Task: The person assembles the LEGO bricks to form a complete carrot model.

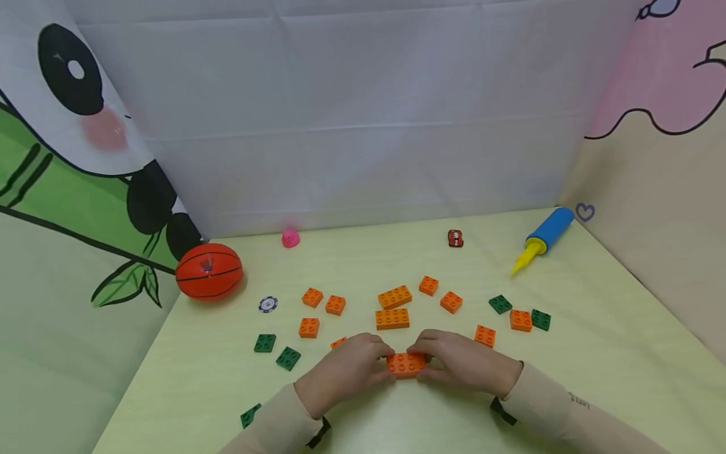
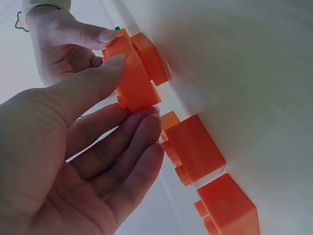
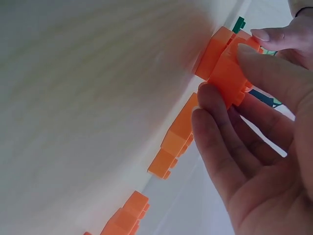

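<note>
In the head view my left hand (image 1: 360,362) and my right hand (image 1: 450,360) meet over the near middle of the table. Between them they hold a long orange building brick (image 1: 406,365), studs up, one hand pinching each end. The left wrist view shows the left thumb on the side of this brick (image 2: 131,78) and fingers curled at its end. A second orange brick (image 2: 150,58) sits close against its underside, also seen in the right wrist view (image 3: 213,53). Just beyond the hands lie two long lighter-orange bricks, one nearer (image 1: 392,319), one farther (image 1: 395,297).
Several small orange bricks (image 1: 309,328) and green bricks (image 1: 265,343) lie around both hands. Farther back are an orange ball (image 1: 208,272), a poker chip (image 1: 268,304), a pink toy duck (image 1: 290,238), a red toy car (image 1: 455,238) and a blue-yellow pump (image 1: 546,236).
</note>
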The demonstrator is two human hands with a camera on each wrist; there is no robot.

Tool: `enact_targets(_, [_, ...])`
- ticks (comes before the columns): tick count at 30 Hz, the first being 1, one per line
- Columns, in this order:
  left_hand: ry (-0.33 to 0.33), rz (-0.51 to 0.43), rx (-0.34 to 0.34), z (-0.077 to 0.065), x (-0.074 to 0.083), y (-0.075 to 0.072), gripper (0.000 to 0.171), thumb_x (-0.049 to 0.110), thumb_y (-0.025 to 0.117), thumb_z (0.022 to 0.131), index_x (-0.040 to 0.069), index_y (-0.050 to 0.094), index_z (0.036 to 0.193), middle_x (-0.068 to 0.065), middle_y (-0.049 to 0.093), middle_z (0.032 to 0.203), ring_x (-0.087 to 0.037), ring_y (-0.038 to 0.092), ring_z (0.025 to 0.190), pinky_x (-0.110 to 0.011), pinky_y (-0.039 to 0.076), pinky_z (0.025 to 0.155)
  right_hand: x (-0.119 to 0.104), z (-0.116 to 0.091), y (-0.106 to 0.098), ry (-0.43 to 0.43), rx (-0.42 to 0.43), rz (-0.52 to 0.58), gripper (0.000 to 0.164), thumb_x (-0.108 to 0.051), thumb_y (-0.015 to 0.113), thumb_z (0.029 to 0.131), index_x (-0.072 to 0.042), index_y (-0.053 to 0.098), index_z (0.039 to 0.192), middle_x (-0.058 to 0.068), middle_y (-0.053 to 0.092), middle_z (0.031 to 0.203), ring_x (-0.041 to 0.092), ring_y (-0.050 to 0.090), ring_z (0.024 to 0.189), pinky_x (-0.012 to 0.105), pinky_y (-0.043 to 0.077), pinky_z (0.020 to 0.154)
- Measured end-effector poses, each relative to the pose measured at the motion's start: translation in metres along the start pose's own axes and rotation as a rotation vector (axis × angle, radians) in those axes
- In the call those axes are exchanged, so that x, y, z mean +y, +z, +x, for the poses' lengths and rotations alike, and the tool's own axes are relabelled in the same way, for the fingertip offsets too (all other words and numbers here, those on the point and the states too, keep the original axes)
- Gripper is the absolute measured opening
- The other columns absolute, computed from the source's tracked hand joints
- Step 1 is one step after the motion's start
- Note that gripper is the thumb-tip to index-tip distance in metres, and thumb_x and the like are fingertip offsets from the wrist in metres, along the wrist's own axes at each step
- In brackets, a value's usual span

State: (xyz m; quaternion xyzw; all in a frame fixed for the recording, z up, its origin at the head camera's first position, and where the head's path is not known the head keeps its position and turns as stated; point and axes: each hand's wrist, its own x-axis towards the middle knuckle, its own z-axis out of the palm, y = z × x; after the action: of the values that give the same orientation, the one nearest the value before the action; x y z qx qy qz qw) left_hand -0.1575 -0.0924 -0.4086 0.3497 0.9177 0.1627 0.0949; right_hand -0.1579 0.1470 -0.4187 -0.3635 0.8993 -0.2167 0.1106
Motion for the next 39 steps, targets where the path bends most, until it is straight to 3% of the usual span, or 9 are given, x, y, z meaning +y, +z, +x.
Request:
enact_targets(14, [-0.049, -0.089, -0.024, 0.008, -0.006, 0.001, 0.023, 0.029, 0.078, 0.088, 0.012, 0.076, 0.104, 0.01, 0.069, 0.091, -0.002, 0.055, 0.077, -0.02, 0.052, 0.075, 0.003, 0.008, -0.005, 0.002, -0.012, 0.06, 0.03, -0.027, 0.074, 0.091, -0.014, 0.07, 0.118, -0.012, 0.062, 0.108, 0.003, 0.057, 0.094, 0.026, 0.053, 0.086])
enact_targets(21, [-0.029, -0.025, 0.032, 0.008, -0.01, 0.008, 0.032, 0.03, 0.079, 0.087, 0.014, 0.073, 0.114, 0.007, 0.07, 0.103, -0.008, 0.06, 0.092, -0.026, 0.053, 0.087, 0.006, 0.013, -0.005, 0.003, -0.04, 0.064, 0.034, -0.033, 0.072, 0.092, -0.016, 0.069, 0.122, -0.013, 0.062, 0.11, 0.003, 0.057, 0.095, 0.027, 0.052, 0.088])
enact_targets(26, [-0.004, -0.016, 0.049, 0.009, -0.01, 0.01, 0.027, 0.033, 0.078, 0.087, 0.016, 0.075, 0.109, 0.009, 0.07, 0.1, -0.006, 0.06, 0.091, -0.025, 0.053, 0.087, 0.012, 0.027, -0.014, 0.044, -0.031, 0.101, 0.041, -0.043, 0.066, 0.095, -0.016, 0.068, 0.125, -0.01, 0.065, 0.113, 0.005, 0.059, 0.094, 0.028, 0.052, 0.083])
enact_targets(32, [-0.03, -0.004, 0.025, 0.009, -0.01, 0.009, 0.032, 0.036, 0.079, 0.086, 0.018, 0.074, 0.112, 0.01, 0.069, 0.102, -0.007, 0.059, 0.094, -0.027, 0.052, 0.089, 0.015, 0.055, -0.022, 0.034, 0.094, -0.095, 0.037, -0.031, 0.067, 0.097, -0.01, 0.066, 0.127, 0.003, 0.063, 0.123, 0.02, 0.061, 0.109, 0.038, 0.054, 0.091])
enact_targets(35, [-0.037, 0.018, 0.02, 0.01, -0.011, 0.008, 0.033, 0.038, 0.079, 0.085, 0.018, 0.074, 0.112, 0.011, 0.069, 0.101, -0.008, 0.058, 0.092, -0.027, 0.051, 0.088, 0.018, 0.066, -0.019, 0.028, 0.093, -0.185, 0.037, -0.029, 0.071, 0.094, -0.01, 0.067, 0.125, 0.004, 0.064, 0.121, 0.021, 0.062, 0.107, 0.038, 0.055, 0.09])
enact_targets(39, [-0.041, 0.04, 0.027, 0.009, -0.013, 0.006, 0.033, 0.038, 0.079, 0.085, 0.019, 0.074, 0.111, 0.011, 0.069, 0.098, -0.007, 0.056, 0.088, -0.026, 0.051, 0.084, 0.021, 0.078, -0.014, 0.05, 0.063, -0.207, 0.04, -0.032, 0.073, 0.092, -0.01, 0.066, 0.124, 0.003, 0.067, 0.119, 0.019, 0.063, 0.105, 0.037, 0.053, 0.092])
